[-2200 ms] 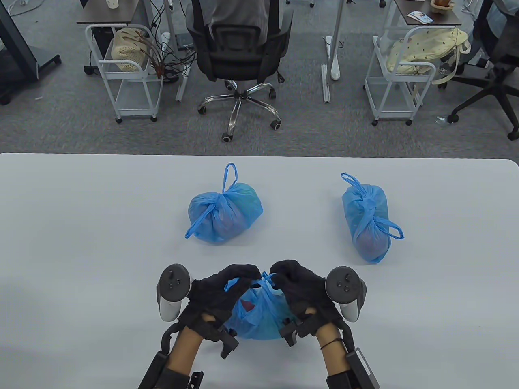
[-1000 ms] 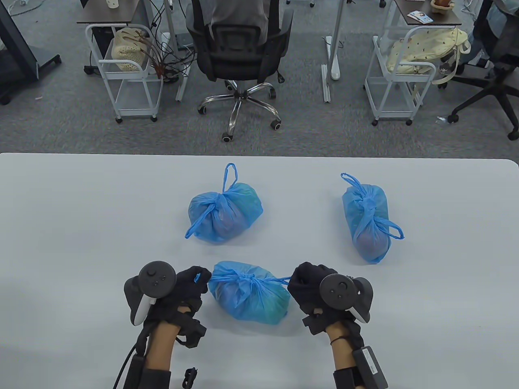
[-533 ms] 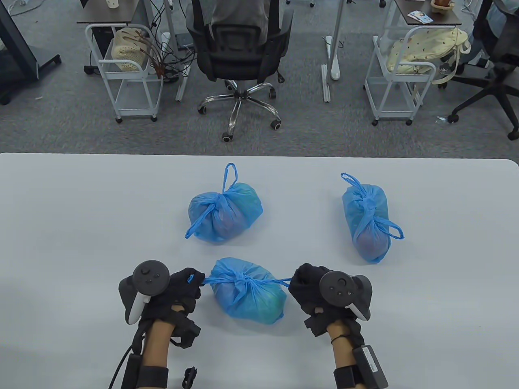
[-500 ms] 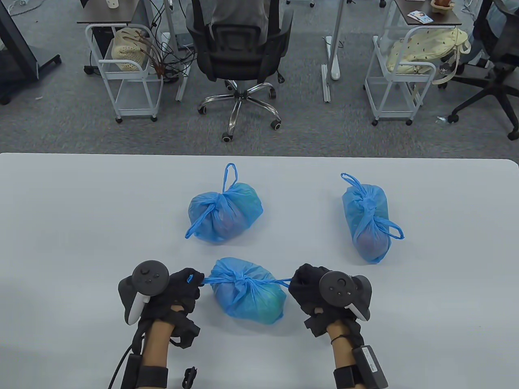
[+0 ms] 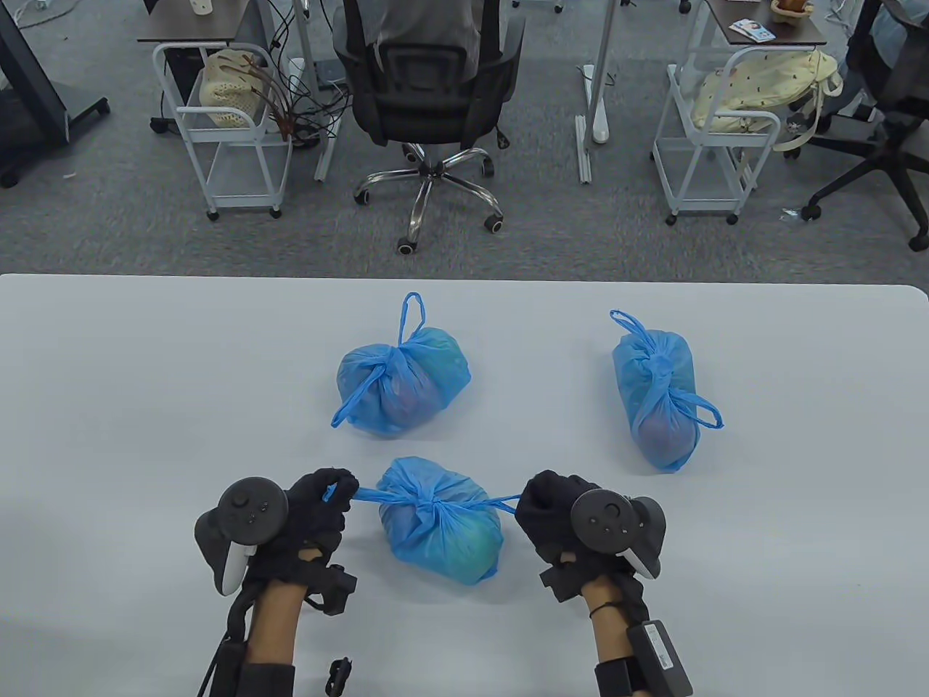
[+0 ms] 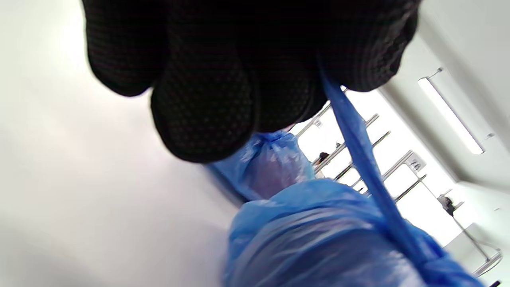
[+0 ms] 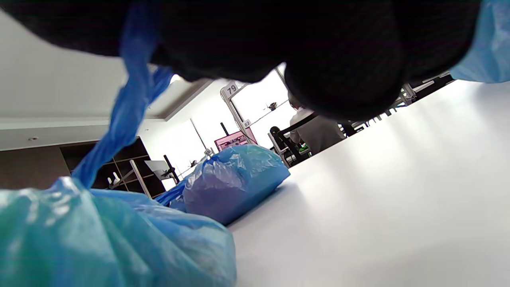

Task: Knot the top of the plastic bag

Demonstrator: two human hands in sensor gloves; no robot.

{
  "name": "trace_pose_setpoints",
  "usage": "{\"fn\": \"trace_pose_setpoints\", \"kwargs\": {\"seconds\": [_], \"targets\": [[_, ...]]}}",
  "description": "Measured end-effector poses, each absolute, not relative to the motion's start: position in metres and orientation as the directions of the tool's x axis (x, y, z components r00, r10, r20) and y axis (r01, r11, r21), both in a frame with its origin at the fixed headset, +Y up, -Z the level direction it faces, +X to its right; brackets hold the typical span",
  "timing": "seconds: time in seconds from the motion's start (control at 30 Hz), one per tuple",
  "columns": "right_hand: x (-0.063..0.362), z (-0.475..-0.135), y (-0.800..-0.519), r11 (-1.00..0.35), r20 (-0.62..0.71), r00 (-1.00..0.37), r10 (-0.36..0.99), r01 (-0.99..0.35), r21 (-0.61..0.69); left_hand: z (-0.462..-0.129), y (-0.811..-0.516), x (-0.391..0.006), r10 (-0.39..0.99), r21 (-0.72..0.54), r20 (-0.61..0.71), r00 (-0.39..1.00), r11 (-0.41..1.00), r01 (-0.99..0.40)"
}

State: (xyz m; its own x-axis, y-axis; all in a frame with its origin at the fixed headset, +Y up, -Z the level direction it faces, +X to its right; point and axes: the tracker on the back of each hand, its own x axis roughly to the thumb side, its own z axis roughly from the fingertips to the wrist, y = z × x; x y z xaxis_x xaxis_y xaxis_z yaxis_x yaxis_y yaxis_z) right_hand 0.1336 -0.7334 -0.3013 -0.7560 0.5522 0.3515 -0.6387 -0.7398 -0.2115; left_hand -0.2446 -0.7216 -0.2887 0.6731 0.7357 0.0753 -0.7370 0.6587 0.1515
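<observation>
Pulling outward, the left hand (image 5: pixel 313 512) and right hand (image 5: pixel 550 514) each pinch one handle strip of the near bag (image 5: pixel 440 519), which sits on the table (image 5: pixel 131 406) squarely between them. The taut strips run left to right through the knot (image 5: pixel 423 499), equally near both grips. Farther back lie two tied bags (image 5: pixel 403 381) (image 5: pixel 657 396), then office chairs.
</observation>
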Motion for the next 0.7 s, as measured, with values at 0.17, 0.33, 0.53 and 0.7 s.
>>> {"fn": "trace_pose_setpoints", "kwargs": {"seconds": [0.17, 0.33, 0.53, 0.7], "targets": [[0.132, -0.300, -0.729, -0.709, 0.371, -0.728, 0.577, -0.672, -0.214, -0.278, -0.700, -0.222, 0.691, 0.230, 0.256, 0.676, 0.636, -0.737], [0.128, -0.299, -0.725, -0.673, 0.397, -0.687, 0.608, -0.712, -0.200, -0.272, -0.687, -0.192, 0.621, 0.140, 0.398, 0.675, 0.686, -0.714], [0.120, -0.293, -0.715, -0.617, 0.441, -0.624, 0.644, -0.766, -0.183, -0.270, -0.689, -0.153, 0.395, 0.049, 0.449, 0.802, 0.885, -0.463], [0.110, -0.289, -0.707, -0.569, 0.486, -0.560, 0.671, -0.809, -0.147, -0.274, -0.699, -0.138, 0.283, -0.005, 0.434, 0.855, 0.950, -0.312]]}}
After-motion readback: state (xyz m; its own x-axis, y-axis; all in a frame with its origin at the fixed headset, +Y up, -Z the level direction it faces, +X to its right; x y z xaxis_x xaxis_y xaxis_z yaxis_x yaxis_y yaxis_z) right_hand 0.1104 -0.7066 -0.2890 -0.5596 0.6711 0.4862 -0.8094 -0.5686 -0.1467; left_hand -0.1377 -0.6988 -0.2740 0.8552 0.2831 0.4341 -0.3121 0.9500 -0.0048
